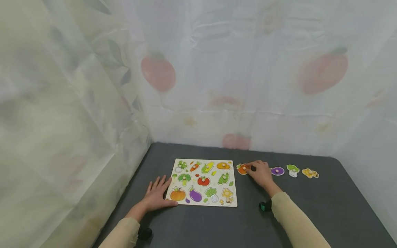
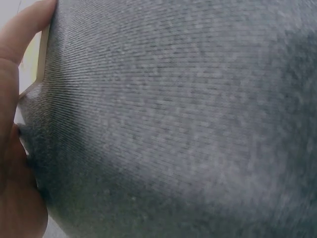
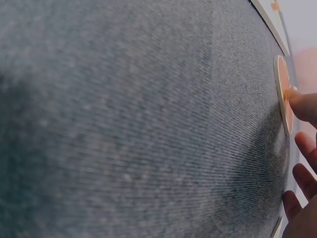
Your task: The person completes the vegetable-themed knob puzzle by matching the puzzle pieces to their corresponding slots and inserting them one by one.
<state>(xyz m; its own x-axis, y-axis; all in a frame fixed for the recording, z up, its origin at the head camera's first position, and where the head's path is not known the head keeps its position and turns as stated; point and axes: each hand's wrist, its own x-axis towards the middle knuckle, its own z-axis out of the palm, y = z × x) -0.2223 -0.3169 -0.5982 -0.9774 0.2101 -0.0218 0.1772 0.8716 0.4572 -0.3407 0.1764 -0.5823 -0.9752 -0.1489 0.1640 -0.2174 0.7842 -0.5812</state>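
A white wooden vegetable puzzle board lies flat on the dark table. My left hand, fingers spread, rests at its left edge, with the thumb on the near left corner. Just beyond the board's far right corner is an orange pumpkin puzzle piece. My right hand pinches this piece at its small knob; in the right wrist view the pumpkin piece appears nearly edge-on beside the fingertips. Knobbed pieces fill the board's upper rows, while pumpkin, eggplant, leafy-green and mushroom pictures along the near row show no knobs.
Right of my right hand, a purple eggplant piece, a leafy-green piece and a yellow mushroom piece lie in a row. Pale printed curtains hang behind the dark table and at its sides.
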